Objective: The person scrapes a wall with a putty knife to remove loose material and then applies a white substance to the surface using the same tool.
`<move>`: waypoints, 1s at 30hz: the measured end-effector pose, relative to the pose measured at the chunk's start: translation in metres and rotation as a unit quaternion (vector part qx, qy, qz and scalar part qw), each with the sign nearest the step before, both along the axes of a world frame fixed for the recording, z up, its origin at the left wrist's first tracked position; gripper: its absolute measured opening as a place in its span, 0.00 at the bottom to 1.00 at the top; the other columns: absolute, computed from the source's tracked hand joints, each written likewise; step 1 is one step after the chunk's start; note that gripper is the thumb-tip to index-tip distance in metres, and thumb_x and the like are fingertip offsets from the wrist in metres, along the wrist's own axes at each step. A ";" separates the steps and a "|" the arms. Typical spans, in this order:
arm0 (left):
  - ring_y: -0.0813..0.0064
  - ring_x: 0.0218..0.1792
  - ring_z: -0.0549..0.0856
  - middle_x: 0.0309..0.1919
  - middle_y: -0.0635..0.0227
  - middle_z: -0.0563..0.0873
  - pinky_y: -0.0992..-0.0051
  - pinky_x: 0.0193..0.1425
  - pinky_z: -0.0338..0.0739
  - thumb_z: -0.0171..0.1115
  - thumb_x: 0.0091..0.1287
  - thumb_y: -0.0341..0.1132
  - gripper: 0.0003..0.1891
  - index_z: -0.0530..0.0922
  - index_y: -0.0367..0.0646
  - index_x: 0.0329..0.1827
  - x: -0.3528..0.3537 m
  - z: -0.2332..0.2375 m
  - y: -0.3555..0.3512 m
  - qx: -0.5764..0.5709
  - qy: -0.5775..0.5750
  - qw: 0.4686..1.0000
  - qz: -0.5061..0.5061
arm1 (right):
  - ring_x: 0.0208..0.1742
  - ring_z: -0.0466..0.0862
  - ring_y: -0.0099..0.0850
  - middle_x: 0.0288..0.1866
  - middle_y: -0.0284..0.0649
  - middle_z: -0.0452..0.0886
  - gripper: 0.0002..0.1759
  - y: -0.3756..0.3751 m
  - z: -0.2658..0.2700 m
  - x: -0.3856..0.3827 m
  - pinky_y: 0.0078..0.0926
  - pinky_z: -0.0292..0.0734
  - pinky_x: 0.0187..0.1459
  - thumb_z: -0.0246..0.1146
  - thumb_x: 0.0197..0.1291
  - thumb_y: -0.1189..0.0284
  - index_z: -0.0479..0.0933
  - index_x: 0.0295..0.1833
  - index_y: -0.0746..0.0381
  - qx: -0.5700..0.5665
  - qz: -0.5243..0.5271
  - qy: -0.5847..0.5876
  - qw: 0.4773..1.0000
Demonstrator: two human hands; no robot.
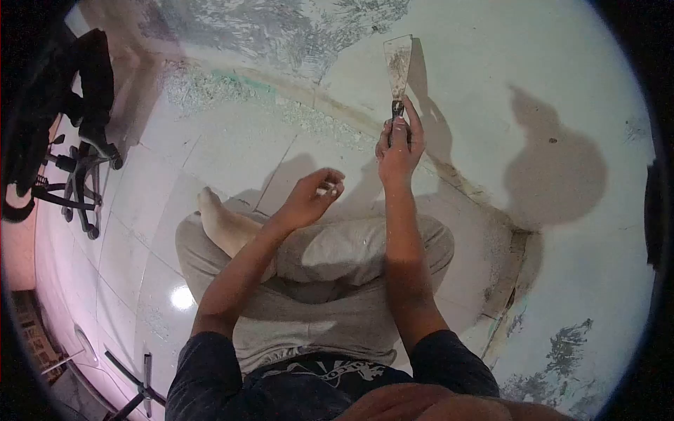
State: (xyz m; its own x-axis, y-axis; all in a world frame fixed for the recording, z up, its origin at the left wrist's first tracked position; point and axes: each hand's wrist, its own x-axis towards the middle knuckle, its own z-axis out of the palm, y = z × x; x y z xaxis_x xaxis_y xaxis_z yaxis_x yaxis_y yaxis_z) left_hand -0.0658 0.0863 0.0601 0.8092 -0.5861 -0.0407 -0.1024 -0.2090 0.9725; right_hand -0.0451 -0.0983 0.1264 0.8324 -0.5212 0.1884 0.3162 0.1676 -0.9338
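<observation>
My right hand [400,151] is closed round the dark handle of a putty knife [398,67], the index finger stretched along it. Its wide, stained blade points up and away from me, close against the pale wall [463,63], and casts a shadow there. Above my crossed legs [330,249], my left hand [314,196] hovers with fingers loosely curled and a gap between them and the thumb. Pale dust shows on its fingertips. Past the hands, the wall has a bare grey patch [246,28] where the coating is gone.
Flakes of scraped paint [210,95] lie along the wall's foot on the tiled floor [168,168]. An office chair base [84,182] stands at the left, with black cloth above it. Another dark-legged stand [144,389] is at lower left. A second grey patch [569,344] marks the right wall.
</observation>
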 end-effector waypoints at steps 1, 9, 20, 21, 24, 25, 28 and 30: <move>0.74 0.51 0.80 0.50 0.66 0.82 0.68 0.53 0.75 0.58 0.69 0.42 0.19 0.74 0.43 0.58 0.012 0.003 -0.016 -0.058 0.004 0.998 0.029 | 0.16 0.59 0.11 0.22 0.26 0.68 0.23 -0.001 0.001 0.001 0.14 0.56 0.14 0.48 0.68 0.77 0.70 0.67 0.56 0.010 -0.009 0.011 1.000; 0.77 0.43 0.79 0.44 0.63 0.81 0.77 0.43 0.75 0.52 0.74 0.45 0.22 0.67 0.38 0.62 0.071 0.062 -0.129 -0.362 0.211 0.907 0.048 | 0.40 0.80 0.29 0.46 0.41 0.82 0.22 -0.008 -0.016 0.016 0.27 0.75 0.47 0.50 0.64 0.76 0.74 0.64 0.62 -0.277 -0.131 -0.041 0.951; 0.79 0.36 0.76 0.36 0.68 0.78 0.76 0.42 0.74 0.42 0.77 0.45 0.18 0.74 0.39 0.44 0.107 0.085 -0.124 -0.306 0.117 0.942 0.075 | 0.60 0.77 0.36 0.58 0.50 0.78 0.20 -0.004 -0.001 0.057 0.30 0.68 0.63 0.50 0.64 0.78 0.74 0.61 0.69 -0.108 -0.027 -0.095 0.989; 0.79 0.36 0.76 0.36 0.68 0.78 0.76 0.42 0.74 0.42 0.77 0.45 0.18 0.74 0.39 0.44 0.111 0.088 -0.114 -0.298 0.106 0.946 0.078 | 0.61 0.77 0.37 0.59 0.51 0.78 0.20 0.008 0.005 0.064 0.30 0.68 0.63 0.50 0.64 0.78 0.74 0.61 0.69 -0.111 -0.021 -0.108 0.988; 0.80 0.34 0.76 0.30 0.71 0.78 0.77 0.41 0.72 0.43 0.77 0.46 0.20 0.75 0.38 0.40 0.101 0.078 -0.089 -0.205 0.051 0.971 0.114 | 0.62 0.76 0.40 0.59 0.52 0.78 0.21 0.036 -0.009 0.051 0.33 0.66 0.65 0.49 0.64 0.78 0.72 0.62 0.69 -0.095 -0.019 -0.090 0.991; 0.80 0.34 0.76 0.30 0.71 0.78 0.77 0.41 0.72 0.43 0.77 0.46 0.20 0.75 0.38 0.40 0.096 0.071 -0.082 -0.203 0.048 0.972 0.109 | 0.63 0.76 0.41 0.59 0.52 0.77 0.21 0.040 -0.020 0.049 0.34 0.66 0.66 0.49 0.64 0.78 0.72 0.62 0.68 -0.135 -0.037 -0.102 0.985; 0.76 0.42 0.78 0.41 0.66 0.80 0.75 0.48 0.74 0.37 0.78 0.51 0.25 0.73 0.38 0.51 0.081 0.005 -0.062 -0.292 0.097 0.937 0.166 | 0.60 0.79 0.44 0.57 0.53 0.79 0.21 0.047 -0.039 0.038 0.35 0.69 0.63 0.50 0.63 0.76 0.72 0.62 0.65 -0.210 0.058 -0.084 0.972; 0.73 0.54 0.77 0.53 0.64 0.78 0.71 0.58 0.73 0.35 0.77 0.54 0.28 0.67 0.39 0.64 0.053 -0.035 -0.047 -0.332 0.143 0.907 0.215 | 0.56 0.81 0.44 0.53 0.53 0.80 0.21 0.050 -0.062 0.041 0.35 0.72 0.59 0.53 0.62 0.75 0.73 0.61 0.62 -0.280 0.175 -0.048 0.943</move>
State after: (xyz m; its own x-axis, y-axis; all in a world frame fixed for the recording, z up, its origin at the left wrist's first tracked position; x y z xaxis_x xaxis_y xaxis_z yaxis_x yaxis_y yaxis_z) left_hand -0.0126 0.0397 0.0255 0.9808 -0.1910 -0.0387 0.1263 0.4719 0.8726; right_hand -0.0038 -0.0486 0.0646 0.8996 -0.0153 0.4364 0.4212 -0.2330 -0.8765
